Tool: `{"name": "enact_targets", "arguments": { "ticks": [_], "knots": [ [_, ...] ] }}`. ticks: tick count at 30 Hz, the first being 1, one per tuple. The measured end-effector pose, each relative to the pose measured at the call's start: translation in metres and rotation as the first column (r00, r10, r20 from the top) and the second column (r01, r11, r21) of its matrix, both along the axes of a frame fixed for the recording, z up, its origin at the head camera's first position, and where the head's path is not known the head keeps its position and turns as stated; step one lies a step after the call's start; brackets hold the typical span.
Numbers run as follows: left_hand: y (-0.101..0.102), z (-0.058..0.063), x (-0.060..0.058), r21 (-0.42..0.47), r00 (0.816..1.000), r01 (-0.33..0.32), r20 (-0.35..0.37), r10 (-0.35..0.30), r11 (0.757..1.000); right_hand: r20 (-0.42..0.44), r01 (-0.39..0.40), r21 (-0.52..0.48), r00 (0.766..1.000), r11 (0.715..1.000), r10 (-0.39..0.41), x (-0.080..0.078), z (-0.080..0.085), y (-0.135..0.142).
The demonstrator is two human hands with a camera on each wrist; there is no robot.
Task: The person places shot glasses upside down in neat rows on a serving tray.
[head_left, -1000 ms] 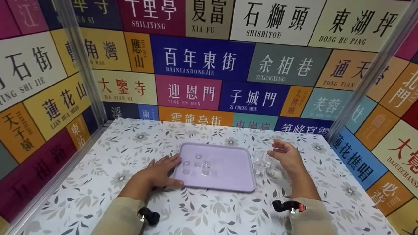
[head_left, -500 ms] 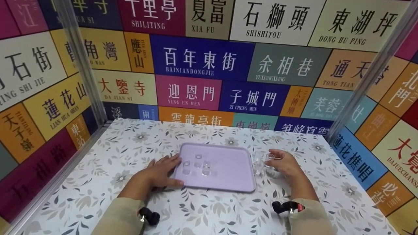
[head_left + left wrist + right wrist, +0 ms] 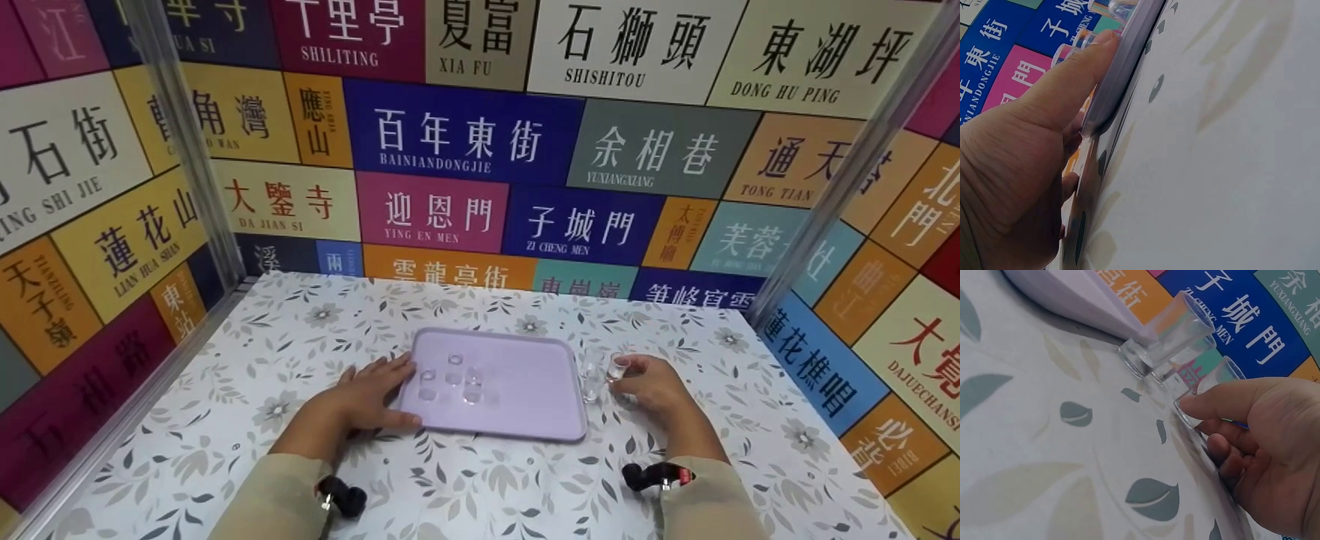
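Note:
A light purple tray (image 3: 529,401) lies flat on the table, bearing three small clear shot glasses, one of them a glass (image 3: 472,387) near its left half's middle. Along the tray's left end rests my left hand (image 3: 361,399), fingers spread and relaxed. Its thumb (image 3: 1081,67) lies over the tray's rim in the left wrist view. My right hand (image 3: 652,386) pinches a clear shot glass (image 3: 1223,373) low down between thumb and fingers, right of the tray. Two more upright shot glasses stand by the tray's right edge, the nearer glass (image 3: 1179,329) overlapping the other.
A white cloth with a leaf pattern (image 3: 465,487) covers the table. Behind it stands a wall of colourful sign panels (image 3: 465,135), with similar panels on both sides. Clear corner posts (image 3: 199,180) rise at the back of the table.
My right hand has come down and inward from above the glasses, and its thumb and fingers have closed on the rightmost shot glass. The left hand and the tray have stayed put.

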State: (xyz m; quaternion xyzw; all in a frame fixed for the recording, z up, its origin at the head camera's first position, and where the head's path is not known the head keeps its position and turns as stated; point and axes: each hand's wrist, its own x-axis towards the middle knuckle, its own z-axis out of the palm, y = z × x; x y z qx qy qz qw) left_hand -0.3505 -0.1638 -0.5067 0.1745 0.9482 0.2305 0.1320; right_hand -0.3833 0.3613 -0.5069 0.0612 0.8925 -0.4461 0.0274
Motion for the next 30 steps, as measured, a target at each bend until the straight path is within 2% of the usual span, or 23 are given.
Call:
{"name": "enact_targets", "arguments": {
  "ticks": [13,20,25,30],
  "knots": [
    [0.001,0.001,0.001,0.001,1.0,0.0,0.008,0.0,1.0,-0.037,0.006,0.024,0.999,1.0,-0.005,-0.002,-0.001,-0.002],
    [0.001,0.001,0.001,-0.01,1.0,-0.009,0.015,0.01,1.0,-0.028,0.068,-0.123,0.997,0.99,-0.072,0.0,0.011,-0.006],
    [0.002,0.001,0.001,-0.009,1.0,-0.019,0.023,0.019,1.0,-0.029,0.112,-0.149,0.993,0.983,-0.117,0.001,0.024,-0.012],
    [0.002,0.001,0.001,-0.012,1.0,-0.021,0.022,0.021,1.0,-0.063,0.118,-0.201,0.989,0.972,-0.133,0.002,0.034,-0.017]
  ]
}}
